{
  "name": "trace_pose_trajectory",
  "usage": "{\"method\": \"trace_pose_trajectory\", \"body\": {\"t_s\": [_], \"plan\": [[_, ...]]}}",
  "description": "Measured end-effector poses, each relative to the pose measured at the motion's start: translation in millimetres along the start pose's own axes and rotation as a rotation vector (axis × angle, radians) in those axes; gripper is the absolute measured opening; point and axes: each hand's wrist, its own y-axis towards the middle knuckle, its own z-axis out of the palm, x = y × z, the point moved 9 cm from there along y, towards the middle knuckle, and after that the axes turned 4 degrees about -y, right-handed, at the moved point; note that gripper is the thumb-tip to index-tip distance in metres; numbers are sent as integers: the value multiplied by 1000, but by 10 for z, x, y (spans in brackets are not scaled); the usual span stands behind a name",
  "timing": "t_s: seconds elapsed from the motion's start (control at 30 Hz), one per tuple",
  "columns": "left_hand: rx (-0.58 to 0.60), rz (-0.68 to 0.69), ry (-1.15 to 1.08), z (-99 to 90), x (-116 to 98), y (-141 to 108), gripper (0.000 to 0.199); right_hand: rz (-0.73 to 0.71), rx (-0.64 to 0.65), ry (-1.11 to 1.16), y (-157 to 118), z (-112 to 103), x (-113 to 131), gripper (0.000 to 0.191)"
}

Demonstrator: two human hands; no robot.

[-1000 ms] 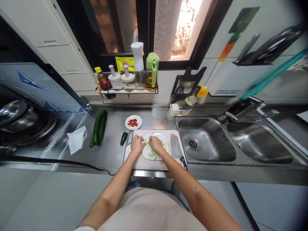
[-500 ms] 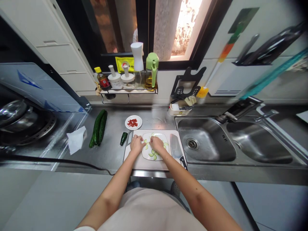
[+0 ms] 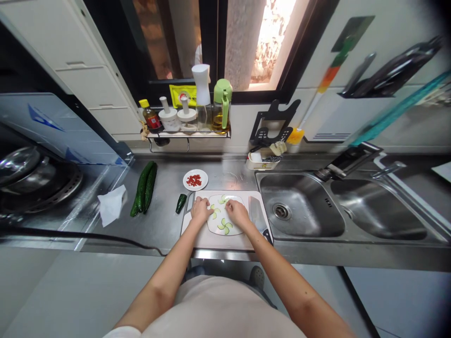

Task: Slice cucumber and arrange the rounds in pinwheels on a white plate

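A white plate (image 3: 215, 228) lies on a pale cutting board (image 3: 211, 241), with thin green-edged cucumber slices (image 3: 225, 227) set in pinwheel shapes. At the plate's left rim, my left hand (image 3: 200, 210) has its fingers bent around the edge and its thumb near some slices. Over the plate's right half is my right hand (image 3: 237, 212), fingertips pinched together near the middle; anything between them is too small to make out. This hand hides the slices beneath it. A cleaver (image 3: 257, 211) with a black handle rests on the board's right side.
A small plate of chopped red pieces (image 3: 194, 180) stands behind the board. To the left lie a cucumber stub (image 3: 181, 203), whole cucumbers (image 3: 144, 188) and a paper towel (image 3: 112, 204). A double sink (image 3: 303, 204) is at right; a seasoning rack (image 3: 190, 134) hangs behind.
My right hand has shifted slightly right and downward over the plate, showing more of the slices at the back and front. My left hand has hardly moved.
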Motion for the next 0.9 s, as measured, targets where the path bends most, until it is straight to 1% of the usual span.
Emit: {"method": "trace_pose_trajectory", "body": {"t_s": [0.1, 0.17, 0.27, 0.37, 0.57, 0.73, 0.8, 0.9], "plan": [[12, -12, -2, 8, 13, -2, 26, -107, 95, -114, -57, 132, 153, 31], [15, -18, 0, 13, 20, 2, 27, -147, 153, -177, -84, 222, 233, 34], [13, -10, 4, 20, 14, 12, 26, -149, 194, -241, -97, 294, 281, 35], [8, -5, 10, 22, 10, 17, 26, -143, 215, -278, -105, 321, 285, 34], [2, 2, 17, -1, -3, 7, 26, -141, 207, -293, -131, 312, 281, 34], [1, 3, 13, -11, -11, -6, 26, -125, 197, -231, -145, 290, 271, 35], [-4, 7, -9, -13, -4, -11, 26, -120, 164, -179, -143, 248, 256, 36], [-2, -1, -80, -15, 44, -7, 26, -105, 77, -75, -143, 136, 193, 37]]}}
